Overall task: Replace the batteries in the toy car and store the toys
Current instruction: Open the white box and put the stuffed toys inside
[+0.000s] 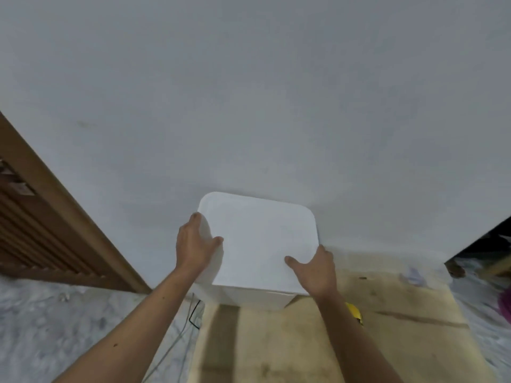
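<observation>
We see the white lidded box (pixel 260 244) at the far edge of the tan mat (pixel 318 341), against the wall; left hand (pixel 195 244) and right hand (pixel 315 268) grip its lid edges.

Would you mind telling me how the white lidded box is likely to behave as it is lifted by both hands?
The white box looks rigid: its lid stays flat under the left hand and right hand. Its smooth, plain sides may be slippery, so gripping opposite edges seems sensible. Its weight cannot be judged, since the contents are hidden.
</observation>
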